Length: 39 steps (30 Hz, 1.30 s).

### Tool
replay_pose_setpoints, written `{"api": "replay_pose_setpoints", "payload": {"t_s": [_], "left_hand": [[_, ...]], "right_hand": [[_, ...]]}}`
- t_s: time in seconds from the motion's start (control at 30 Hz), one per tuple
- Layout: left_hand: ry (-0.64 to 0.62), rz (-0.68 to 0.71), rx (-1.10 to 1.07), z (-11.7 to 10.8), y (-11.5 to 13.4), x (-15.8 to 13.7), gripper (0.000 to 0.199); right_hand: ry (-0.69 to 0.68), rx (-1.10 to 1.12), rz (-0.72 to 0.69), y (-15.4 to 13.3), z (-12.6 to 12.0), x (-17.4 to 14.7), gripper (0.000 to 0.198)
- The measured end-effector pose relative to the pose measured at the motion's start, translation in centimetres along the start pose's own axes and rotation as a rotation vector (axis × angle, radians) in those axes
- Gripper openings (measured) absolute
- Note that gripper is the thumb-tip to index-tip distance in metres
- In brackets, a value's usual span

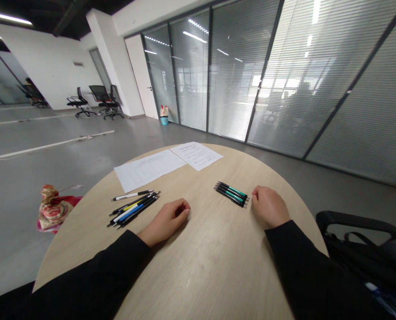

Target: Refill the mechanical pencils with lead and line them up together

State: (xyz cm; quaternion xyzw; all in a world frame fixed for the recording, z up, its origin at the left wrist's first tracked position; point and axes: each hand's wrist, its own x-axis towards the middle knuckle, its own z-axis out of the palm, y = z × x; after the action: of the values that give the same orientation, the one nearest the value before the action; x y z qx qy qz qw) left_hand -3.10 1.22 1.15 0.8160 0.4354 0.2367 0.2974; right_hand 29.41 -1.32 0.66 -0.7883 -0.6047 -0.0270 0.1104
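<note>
both hands rest on the round wooden worktop (204, 266), and neither holds anything. the left hand (167, 220) lies loosely curled, fingers tucked under, just beside the mixed pile of pens (134, 208) with black, blue, yellow and white barrels. the right hand (268, 205) is also curled into a soft fist, knuckles just beside the near ends of the small neat row of green-and-black pens (232, 194); whether it touches them cannot be told.

the risks, as a judgement: the green-and-black pens lie parallel and loose, so a nudge from the right hand's knuckles could roll them out of line and towards the worktop's far edge. the mixed pile fans towards the left rim, and a sweep of the black sleeve (94, 275) could send the outermost pens off onto the floor, near the patterned bag (53, 208) below. the pens overlap, so picking one from the middle could drag its neighbours along. the two printed sheets (166, 162) farther back lie flat and unweighted, so a passing arm could shift them.
</note>
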Motion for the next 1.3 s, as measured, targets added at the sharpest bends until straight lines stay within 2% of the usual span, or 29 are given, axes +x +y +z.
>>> {"api": "replay_pose_setpoints", "payload": {"t_s": [0.13, 0.37, 0.7, 0.97, 1.13, 1.23, 1.3], "left_hand": [[0.002, 0.001, -0.004, 0.0, 0.0, 0.0, 0.024], [0.004, -0.003, 0.004, -0.1, 0.3, 0.0, 0.025], [-0.025, 0.066, 0.106, 0.0, -0.3, 0.0, 0.022], [-0.051, 0.089, 0.140, -0.1, 0.0, 0.0, 0.022], [-0.063, 0.101, 0.192, -0.4, 0.0, -0.1, 0.021], [-0.055, 0.115, 0.253, -0.6, -0.3, -0.1, 0.019], [-0.034, 0.146, 0.318, -0.7, -0.6, -0.2, 0.019]], "right_hand": [[-0.038, 0.028, 0.016, 0.9, 0.0, 0.3, 0.017], [-0.111, 0.051, -0.016, 0.7, -0.1, 0.2, 0.019], [-0.071, 0.029, -0.010, -0.1, -0.4, -0.2, 0.021], [-0.141, -0.005, -0.012, 0.2, -0.1, -0.1, 0.022], [-0.087, 0.019, -0.016, -0.2, -0.4, -0.3, 0.021], [-0.053, 0.097, -0.078, -0.8, -0.5, -0.4, 0.017], [-0.057, 0.190, -0.181, -1.3, -0.3, -0.7, 0.014]]}}
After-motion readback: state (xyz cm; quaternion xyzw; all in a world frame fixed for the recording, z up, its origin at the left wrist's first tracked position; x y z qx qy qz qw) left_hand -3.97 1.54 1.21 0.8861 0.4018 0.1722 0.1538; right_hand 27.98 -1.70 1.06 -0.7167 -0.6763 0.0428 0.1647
